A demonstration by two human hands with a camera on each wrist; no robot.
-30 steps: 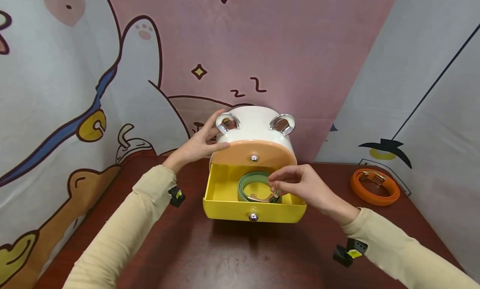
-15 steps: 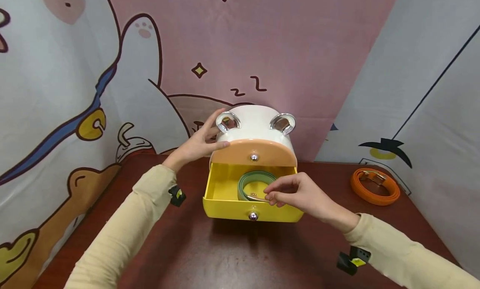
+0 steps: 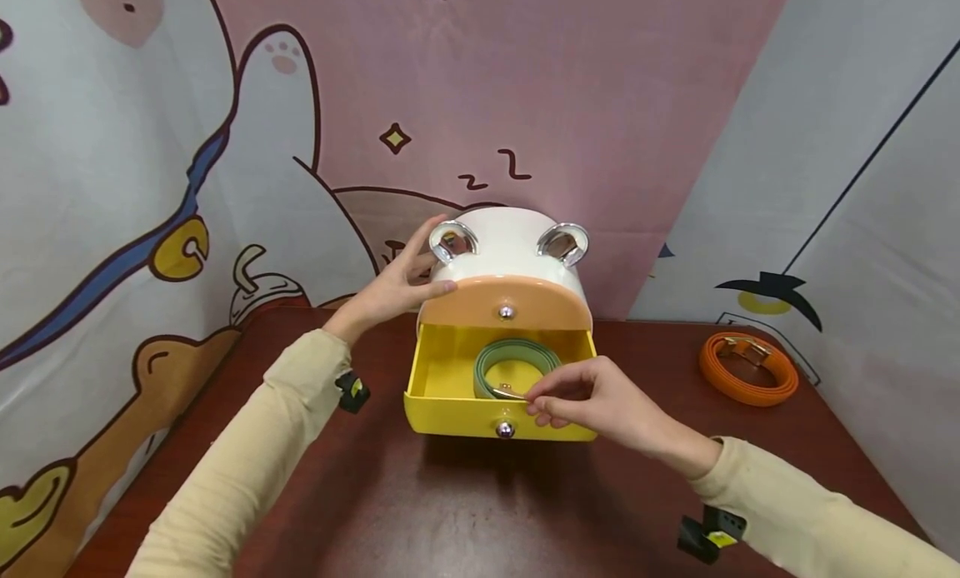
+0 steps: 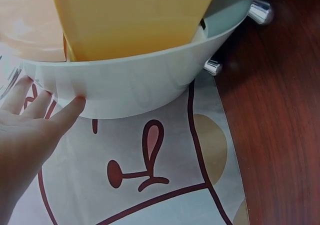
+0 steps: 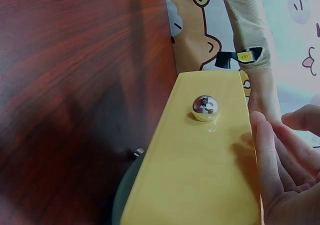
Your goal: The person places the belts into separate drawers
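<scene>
Left hand (image 3: 397,288) uncurled against one box (image 3: 507,243), right hand (image 3: 600,403), grip unclear, beside one green belt (image 3: 482,376)

1 coiled green belt (image 3: 487,368) lies inside the white cabinet's (image 3: 510,243) pulled-out yellow drawer (image 3: 453,417).

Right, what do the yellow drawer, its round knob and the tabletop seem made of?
Yellow drawer: probably glossy plastic; smooth, rounded corners. Round knob: polished metal or chromed plastic; mirror reflections. Tabletop: perhaps wood or laminate, slightly shiny; streaky reddish grain.
</scene>
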